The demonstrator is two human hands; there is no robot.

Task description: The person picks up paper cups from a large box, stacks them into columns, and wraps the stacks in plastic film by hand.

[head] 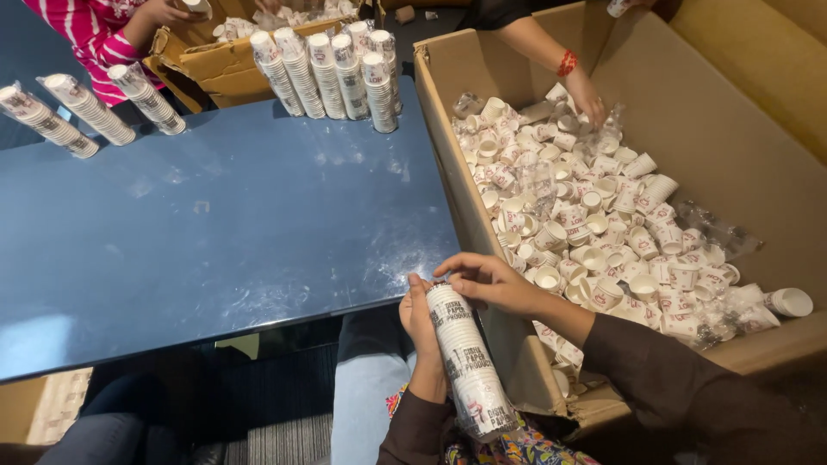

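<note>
Blue table beside our lap: cup stack, sleeved, cradled upright by left hand, right hand fingers pinching its top closed; box of loose cups alongside

Cup stack base hidden; left hand palm hidden behind it.

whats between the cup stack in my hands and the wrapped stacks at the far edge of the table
Only bare blue table lies between the held cup stack and the wrapped stacks, seen from the head view.
</note>
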